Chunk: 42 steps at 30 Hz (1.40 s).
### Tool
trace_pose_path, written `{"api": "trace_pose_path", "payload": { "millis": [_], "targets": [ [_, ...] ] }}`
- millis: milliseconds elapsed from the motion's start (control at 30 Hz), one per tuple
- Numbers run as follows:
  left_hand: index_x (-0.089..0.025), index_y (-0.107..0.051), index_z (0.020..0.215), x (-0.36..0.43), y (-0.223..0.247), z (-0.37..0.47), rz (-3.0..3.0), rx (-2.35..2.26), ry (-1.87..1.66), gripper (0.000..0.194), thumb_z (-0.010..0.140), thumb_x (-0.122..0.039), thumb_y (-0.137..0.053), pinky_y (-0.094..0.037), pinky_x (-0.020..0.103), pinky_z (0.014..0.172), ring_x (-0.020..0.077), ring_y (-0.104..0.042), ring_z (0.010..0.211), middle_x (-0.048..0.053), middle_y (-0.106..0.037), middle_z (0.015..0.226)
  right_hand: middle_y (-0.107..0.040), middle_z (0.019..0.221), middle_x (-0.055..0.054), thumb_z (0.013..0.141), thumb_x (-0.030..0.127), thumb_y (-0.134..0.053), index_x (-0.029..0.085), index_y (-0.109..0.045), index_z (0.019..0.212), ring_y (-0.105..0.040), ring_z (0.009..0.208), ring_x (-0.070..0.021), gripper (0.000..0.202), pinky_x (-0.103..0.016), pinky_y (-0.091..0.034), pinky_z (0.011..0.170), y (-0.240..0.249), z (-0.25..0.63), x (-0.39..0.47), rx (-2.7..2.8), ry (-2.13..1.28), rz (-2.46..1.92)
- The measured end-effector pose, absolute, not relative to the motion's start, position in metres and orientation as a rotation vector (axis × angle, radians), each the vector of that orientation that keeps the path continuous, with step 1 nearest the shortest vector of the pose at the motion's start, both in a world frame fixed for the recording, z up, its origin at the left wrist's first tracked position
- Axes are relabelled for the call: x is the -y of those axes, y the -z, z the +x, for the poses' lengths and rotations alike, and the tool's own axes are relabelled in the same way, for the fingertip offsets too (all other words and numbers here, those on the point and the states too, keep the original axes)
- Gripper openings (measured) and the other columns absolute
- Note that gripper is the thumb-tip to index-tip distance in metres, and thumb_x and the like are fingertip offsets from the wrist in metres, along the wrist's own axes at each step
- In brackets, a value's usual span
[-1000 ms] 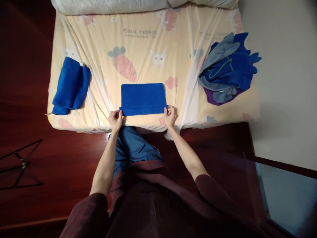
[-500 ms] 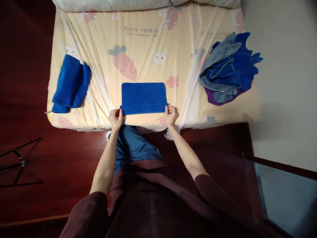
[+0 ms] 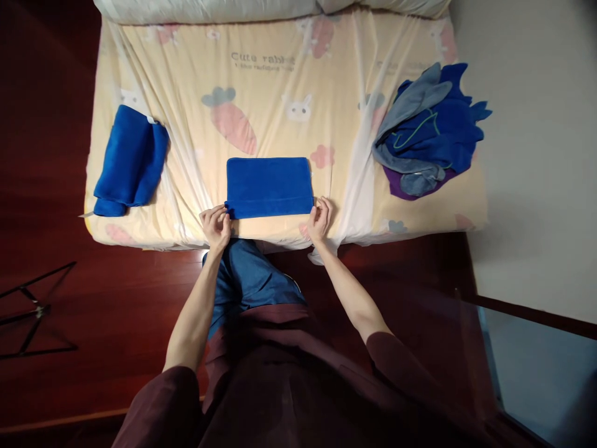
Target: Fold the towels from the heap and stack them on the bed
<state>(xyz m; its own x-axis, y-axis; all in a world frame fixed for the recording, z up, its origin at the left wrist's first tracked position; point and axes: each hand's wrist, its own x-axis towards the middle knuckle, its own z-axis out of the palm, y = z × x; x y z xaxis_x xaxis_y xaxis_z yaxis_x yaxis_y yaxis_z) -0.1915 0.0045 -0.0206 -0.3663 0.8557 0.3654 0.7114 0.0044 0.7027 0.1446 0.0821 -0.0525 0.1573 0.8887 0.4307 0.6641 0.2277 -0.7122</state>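
Towel (image 3: 269,186), blue, folded flat near bed (image 3: 280,81) edge (within easy reach); left hand (image 3: 215,225) and right hand (image 3: 319,219) loosely pinched its near corners, squaring the fold.

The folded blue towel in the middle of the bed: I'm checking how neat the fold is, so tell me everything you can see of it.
The folded blue towel is a deep blue, plush-looking cloth folded into a flat, tidy rectangle with straight edges, a fold line running along its near side. It lies flat near the front edge of the bed. The left hand is at its near left corner and the right hand at its near right corner.
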Motion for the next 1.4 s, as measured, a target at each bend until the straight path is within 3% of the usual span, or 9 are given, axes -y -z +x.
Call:
{"api": "trace_pose_path", "payload": {
  "millis": [133,333,533,800,1100,1233,1400],
  "targets": [
    [-0.026,-0.068,0.13,-0.006,0.019,-0.192,1.779,-2.039,-1.168,0.04,0.102,-0.05,-0.052,-0.04,0.057,0.115,0.0316,-0.054,0.132,0.01,-0.069,0.138,-0.058,0.149,-0.018,0.11,0.044,-0.03,0.017,-0.058,0.147,-0.05,0.147,-0.0289,0.054,-0.054,-0.046,0.119,0.05,0.147,-0.079,1.764,-0.295,-1.494],
    [-0.028,-0.063,0.143,-0.012,0.011,-0.197,1.868,-1.924,-1.0,0.058,0.091,-0.054,-0.067,-0.036,0.059,0.12,0.0341,-0.045,0.141,0.006,-0.059,0.153,-0.06,0.151,-0.014,0.102,0.036,-0.043,0.019,-0.06,0.148,-0.056,0.14,-0.0295,0.051,-0.052,-0.047,0.115,0.044,0.149,-0.077,1.94,-0.274,-1.479],
    [-0.027,-0.066,0.139,-0.017,0.012,-0.198,1.849,-1.928,-1.001,0.049,0.092,-0.041,-0.062,-0.036,0.056,0.12,0.0317,-0.051,0.136,0.006,-0.063,0.148,-0.059,0.154,-0.011,0.087,0.02,-0.053,0.017,-0.061,0.147,-0.058,0.133,-0.0309,0.06,-0.053,-0.046,0.113,0.037,0.148,-0.078,2.009,-0.229,-1.543],
    [-0.026,-0.068,0.135,-0.017,0.012,-0.199,1.806,-1.93,-1.027,0.043,0.095,-0.036,-0.055,-0.037,0.053,0.12,0.0295,-0.052,0.136,0.007,-0.065,0.146,-0.059,0.154,-0.01,0.093,0.012,-0.043,0.022,-0.065,0.142,-0.057,0.134,-0.0264,0.054,-0.053,-0.044,0.115,0.034,0.148,-0.081,1.947,-0.338,-1.543],
    [-0.023,-0.07,0.125,-0.015,0.015,-0.198,1.695,-1.876,-1.211,0.038,0.104,-0.048,-0.051,-0.043,0.05,0.112,0.0294,-0.054,0.126,0.012,-0.071,0.128,-0.071,0.133,-0.012,0.1,0.02,-0.043,0.02,-0.066,0.131,-0.061,0.128,-0.0242,0.039,-0.047,-0.047,0.114,0.048,0.151,-0.082,1.801,-0.321,-1.458],
    [-0.02,-0.07,0.111,-0.015,0.024,-0.201,1.503,-1.974,-1.299,0.042,0.102,-0.058,-0.053,-0.051,0.042,0.097,0.0263,-0.06,0.105,0.011,-0.067,0.104,-0.073,0.117,-0.014,0.106,0.037,-0.044,0.018,-0.069,0.121,-0.065,0.114,-0.0259,0.034,-0.044,-0.054,0.104,0.056,0.15,-0.082,1.659,-0.276,-1.517],
    [-0.019,-0.07,0.108,-0.018,0.035,-0.204,1.35,-1.987,-1.366,0.042,0.099,-0.059,-0.058,-0.051,0.035,0.081,0.0202,-0.062,0.087,0.006,-0.065,0.093,-0.072,0.103,-0.013,0.108,0.047,-0.044,0.018,-0.069,0.115,-0.067,0.102,-0.0243,0.038,-0.041,-0.058,0.095,0.059,0.147,-0.082,1.591,-0.26,-1.544]
  ]
}}
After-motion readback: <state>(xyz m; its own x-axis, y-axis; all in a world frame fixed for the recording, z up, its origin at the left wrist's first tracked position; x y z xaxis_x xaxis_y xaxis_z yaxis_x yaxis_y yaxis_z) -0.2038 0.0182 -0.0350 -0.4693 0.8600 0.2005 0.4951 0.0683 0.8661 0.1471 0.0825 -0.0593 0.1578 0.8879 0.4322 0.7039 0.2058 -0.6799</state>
